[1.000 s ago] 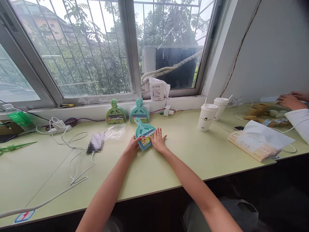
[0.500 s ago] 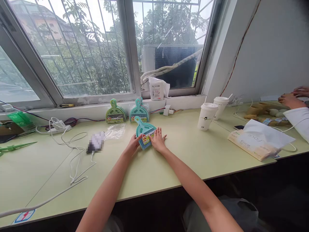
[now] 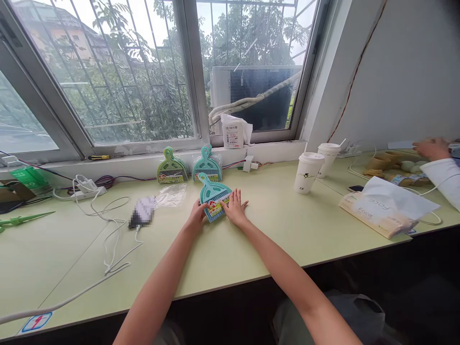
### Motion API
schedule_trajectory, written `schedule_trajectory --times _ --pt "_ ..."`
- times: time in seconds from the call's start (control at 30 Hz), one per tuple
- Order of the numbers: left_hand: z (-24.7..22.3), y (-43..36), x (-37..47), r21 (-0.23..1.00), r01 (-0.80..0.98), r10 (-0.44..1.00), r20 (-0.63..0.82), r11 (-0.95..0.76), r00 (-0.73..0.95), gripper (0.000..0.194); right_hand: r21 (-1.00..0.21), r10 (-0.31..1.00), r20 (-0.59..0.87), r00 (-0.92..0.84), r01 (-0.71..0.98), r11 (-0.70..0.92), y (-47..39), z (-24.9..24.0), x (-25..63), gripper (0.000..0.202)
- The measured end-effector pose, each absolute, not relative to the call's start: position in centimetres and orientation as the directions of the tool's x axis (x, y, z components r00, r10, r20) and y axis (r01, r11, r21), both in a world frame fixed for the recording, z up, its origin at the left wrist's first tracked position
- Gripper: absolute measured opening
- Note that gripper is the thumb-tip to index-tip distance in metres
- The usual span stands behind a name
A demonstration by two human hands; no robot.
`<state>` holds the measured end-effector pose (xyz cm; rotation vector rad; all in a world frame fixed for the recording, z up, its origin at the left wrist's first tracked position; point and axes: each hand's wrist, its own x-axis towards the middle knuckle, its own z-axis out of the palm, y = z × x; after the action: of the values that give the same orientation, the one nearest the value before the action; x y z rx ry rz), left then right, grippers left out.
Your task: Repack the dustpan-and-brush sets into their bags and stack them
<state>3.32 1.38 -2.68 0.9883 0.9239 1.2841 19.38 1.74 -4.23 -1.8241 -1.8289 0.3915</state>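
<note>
A turquoise mini dustpan and brush set (image 3: 214,197) with a printed label stands tilted on the table between my hands, its handle pointing up and left. My left hand (image 3: 197,214) grips its left edge, thumb on the front. My right hand (image 3: 235,208) holds the right side, with the thumb on the label and the fingers stretched along the edge. Behind, a row of matching turquoise dustpan sets (image 3: 207,165) leans by the sill, beside a row of green dustpan sets (image 3: 171,167). A flat clear plastic bag (image 3: 171,195) lies left of my hands.
Two white paper cups (image 3: 309,173) with straws and a tissue pack (image 3: 384,211) stand to the right. White cables (image 3: 114,239) and a power strip (image 3: 88,190) lie left. A white package (image 3: 233,133) sits on the sill. Another person's hand (image 3: 433,148) works at far right.
The dustpan set has tilted slightly further left, its handle shifting left in my hands. My arms stay nearly still. The other person's hands have moved a little.
</note>
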Motion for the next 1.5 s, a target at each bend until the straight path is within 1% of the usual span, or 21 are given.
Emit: schedule_trajectory --times 0.07,0.13,0.17,0.2,0.23,0.27,0.3,0.33,0.37,0.4,0.47,0.57,0.87,1.13,1.27,1.4,1.5 --pt "-2.4 1.3 3.3 0.944 -0.329 0.999 -0.007 0.024 0.053 0.040 -0.640 0.967 0.221 0.128 0.767 0.045 1.7 -3.8 19.5 0.074" --pt "-2.1 1.2 3.2 0.938 -0.347 0.999 -0.003 0.019 0.044 0.040 -0.769 0.931 0.255 0.260 0.638 0.033 1.5 -3.3 19.8 0.079" --pt "-2.0 1.2 3.1 0.934 -0.358 0.999 0.003 0.013 0.045 0.039 -0.839 0.918 0.233 0.321 0.544 0.023 1.4 -3.0 19.9 0.084" --pt "-2.0 1.1 3.1 0.930 -0.369 0.999 0.016 0.003 0.050 0.038 -0.905 0.918 0.180 0.353 0.426 0.014 1.2 -2.8 20.0 0.087" --pt "-1.9 1.1 3.0 0.925 -0.380 0.998 0.033 -0.010 0.053 0.037 -0.957 0.935 0.103 0.340 0.289 0.001 1.1 -2.6 20.0 0.087" --pt "-1.9 1.1 2.9 0.920 -0.390 0.997 0.050 -0.023 0.059 0.037 -0.990 0.962 0.021 0.274 0.141 -0.019 0.9 -2.4 19.9 0.082" --pt "-1.9 1.1 2.9 0.917 -0.398 0.996 0.065 -0.033 0.067 0.037 -0.999 0.985 -0.043 0.165 -0.004 -0.043 0.7 -2.4 19.7 0.074" --pt "-1.9 1.1 2.8 0.914 -0.403 0.994 0.075 -0.039 0.074 0.037 -0.989 0.996 -0.073 0.044 -0.131 -0.067 0.6 -2.4 19.5 0.064" --pt "-1.9 1.2 2.8 0.913 -0.407 0.994 0.082 -0.043 0.079 0.037 -0.969 0.996 -0.073 -0.055 -0.232 -0.084 0.5 -2.4 19.2 0.052" --pt "-2.0 1.2 2.7 0.911 -0.409 0.993 0.087 -0.045 0.083 0.036 -0.948 0.992 -0.059 -0.115 -0.306 -0.092 0.4 -2.5 18.8 0.041" --pt "-1.9 1.1 2.7 0.910 -0.413 0.991 0.094 -0.049 0.091 0.036 -0.916 0.990 -0.032 -0.137 -0.392 -0.083 0.3 -2.7 18.3 0.026" --pt "-1.8 1.1 2.7 0.908 -0.415 0.989 0.105 -0.055 0.101 0.035 -0.900 0.992 -0.020 -0.122 -0.431 -0.071 0.3 -2.9 18.1 0.018" --pt "-1.8 1.2 2.7 0.899 -0.437 0.990 0.092 -0.037 0.104 0.038 -0.880 0.986 -0.037 -0.165 -0.461 -0.110 0.0 -2.2 18.8 0.016" --pt "-2.0 1.3 2.6 0.900 -0.434 0.989 0.089 -0.030 0.116 0.038 -0.861 0.985 -0.055 -0.163 -0.492 -0.129 0.0 -1.9 19.0 0.014" --pt "-1.7 1.1 2.5 0.916 -0.401 0.988 0.071 -0.011 0.135 0.037 -0.850 0.985 -0.052 -0.166 -0.510 -0.131 0.0 -2.0 19.0 0.014" --pt "-1.6 0.9 2.6 0.933 -0.360 0.981 0.085 -0.017 0.173 0.045 -0.840 0.986 -0.044 -0.161 -0.529 -0.124 0.3 -2.4 19.0 0.011" --pt "-1.8 1.0 2.6 0.933 -0.360 0.982 0.085 -0.019 0.169 0.051 -0.845 0.987 -0.048 -0.152 -0.521 -0.122 0.4 -2.7 18.9 0.011"
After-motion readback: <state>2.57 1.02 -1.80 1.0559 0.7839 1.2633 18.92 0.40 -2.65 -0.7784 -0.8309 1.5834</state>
